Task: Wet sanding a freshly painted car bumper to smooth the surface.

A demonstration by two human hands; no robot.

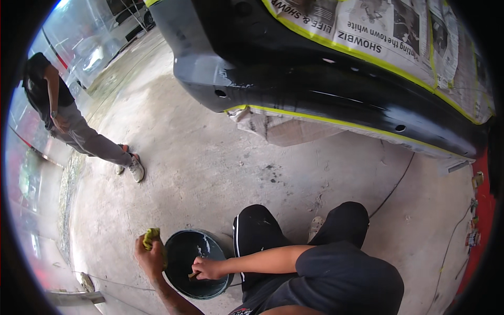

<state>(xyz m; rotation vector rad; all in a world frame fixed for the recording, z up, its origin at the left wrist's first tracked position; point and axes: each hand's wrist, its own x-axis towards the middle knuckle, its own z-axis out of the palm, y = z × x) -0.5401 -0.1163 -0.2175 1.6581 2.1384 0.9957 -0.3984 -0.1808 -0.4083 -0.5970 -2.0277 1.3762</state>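
A dark bucket (173,283) stands on the floor beside my bent left knee, with dark liquid and pale reflections inside. My left hand (150,258) is at its left rim, fingers closed around a yellow-green cloth (151,237). Over the bucket's opening, my right hand (209,268) pinches a small brown flat piece (193,275); its exact kind is too small to make out. Farther off is a black car bumper (294,79) with dull, sanded-looking grey patches, out of reach of both hands.
Yellow-green tape (336,124) and newspaper (367,26) mask the car around the bumper. At the left, another person (79,121) stands on the concrete floor (184,184). A dark cable (395,188) runs from under the car toward my knee. Plastic sheeting (79,31) hangs at far left.
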